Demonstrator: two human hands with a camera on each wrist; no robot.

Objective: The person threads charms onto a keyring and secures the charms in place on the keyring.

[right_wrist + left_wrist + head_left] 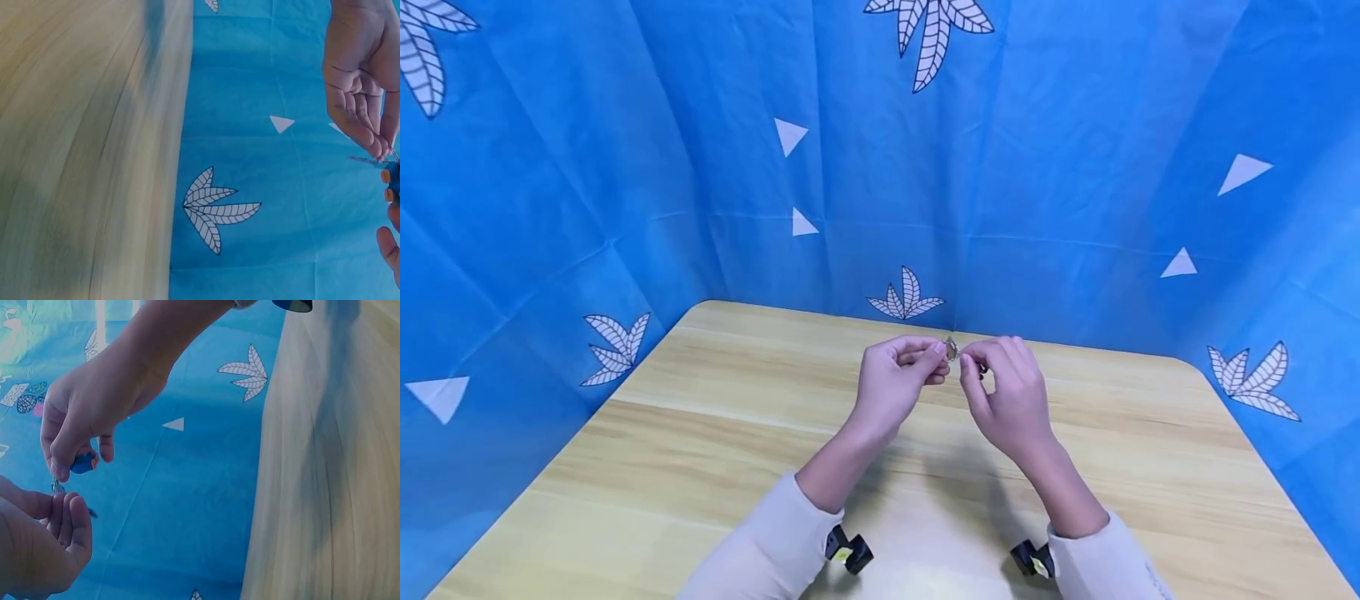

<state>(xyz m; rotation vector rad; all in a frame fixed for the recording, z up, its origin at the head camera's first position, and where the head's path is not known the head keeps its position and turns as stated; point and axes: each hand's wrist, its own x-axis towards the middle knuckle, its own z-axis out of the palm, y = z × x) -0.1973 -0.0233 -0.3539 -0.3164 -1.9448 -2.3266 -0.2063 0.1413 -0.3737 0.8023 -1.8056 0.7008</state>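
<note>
Above the far part of the table, my left hand (891, 383) pinches a small shiny metal ring (951, 350) between thumb and fingertips. Close on its right, my right hand (1011, 398) has thumb and forefinger pinched together at the ring's side. A small blue-and-orange piece (83, 464) shows under the right hand's fingers in the left wrist view. From the right wrist view, that piece sits by the fingertips, with a thin pointed strip (367, 160) beside it. Fingers hide how these parts join.
A light wooden table (715, 450) with rounded far corners lies beneath both hands. Blue curtains (1075, 167) printed with white leaves and triangles stand behind it and along both sides. Black wrist cameras (850, 552) are strapped at both sleeves.
</note>
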